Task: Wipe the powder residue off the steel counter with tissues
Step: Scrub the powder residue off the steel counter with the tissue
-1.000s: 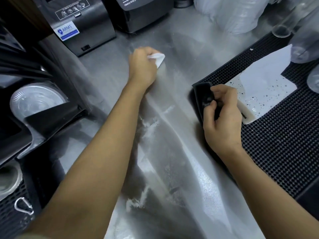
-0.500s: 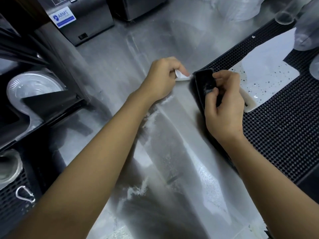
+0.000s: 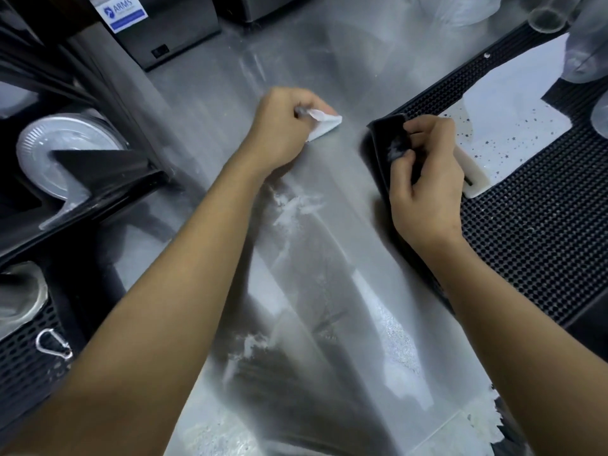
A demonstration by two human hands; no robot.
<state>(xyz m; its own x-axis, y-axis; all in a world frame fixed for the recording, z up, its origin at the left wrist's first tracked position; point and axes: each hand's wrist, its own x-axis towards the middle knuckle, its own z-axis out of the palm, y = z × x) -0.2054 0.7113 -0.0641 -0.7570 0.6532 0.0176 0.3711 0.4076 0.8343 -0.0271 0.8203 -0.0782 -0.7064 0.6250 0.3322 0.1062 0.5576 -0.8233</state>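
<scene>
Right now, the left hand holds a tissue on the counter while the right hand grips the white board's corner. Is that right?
No: the head view shows the right hand gripping a corner of the black mat, not the white board. The rest holds.

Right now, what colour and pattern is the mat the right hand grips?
Black bar mat, covered in a fine studded grid; head view shows it best.
</scene>
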